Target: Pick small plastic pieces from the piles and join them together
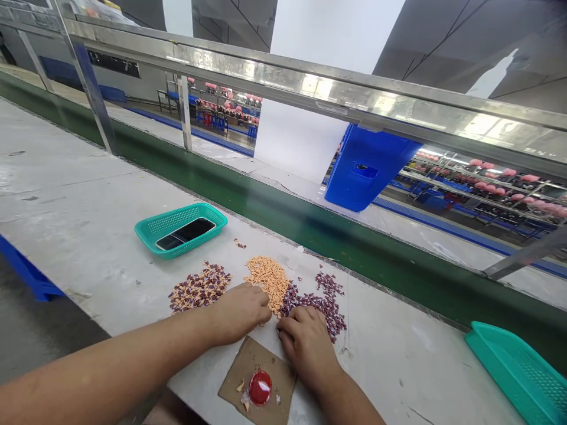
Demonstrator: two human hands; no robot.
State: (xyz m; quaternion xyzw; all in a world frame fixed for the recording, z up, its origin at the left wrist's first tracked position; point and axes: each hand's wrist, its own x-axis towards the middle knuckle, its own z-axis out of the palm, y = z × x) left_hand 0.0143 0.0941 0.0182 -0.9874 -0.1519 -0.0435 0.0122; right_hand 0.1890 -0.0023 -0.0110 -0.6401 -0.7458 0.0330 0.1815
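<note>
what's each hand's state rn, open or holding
Left hand: curled beside orange pieces, grip hidden.
Right hand: curled at purple pieces, can't tell if holding any.

bright even indoor light, white glare patches along the metal rail (pixel 310 77), faint shadows below it, hands (pixel 245 313) fairly sharp, shelves beyond it softer, wide-angle stretch

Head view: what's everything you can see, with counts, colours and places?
Table: one, pale grey, foreground
Baskets: two, green, far left and right
Phone: apparently one, black, left basket
Piles: three, mixed, orange, maroon, left to right
Cardboard: one, brown, nearest edge
Disc: one, red, on cardboard
Belt: one, green, beyond table
Bin: one, blue, below rail
Rail: one, metallic, overhead
Racks: several, pink-topped, background
Hands: two, bare, at orange and maroon piles
</note>
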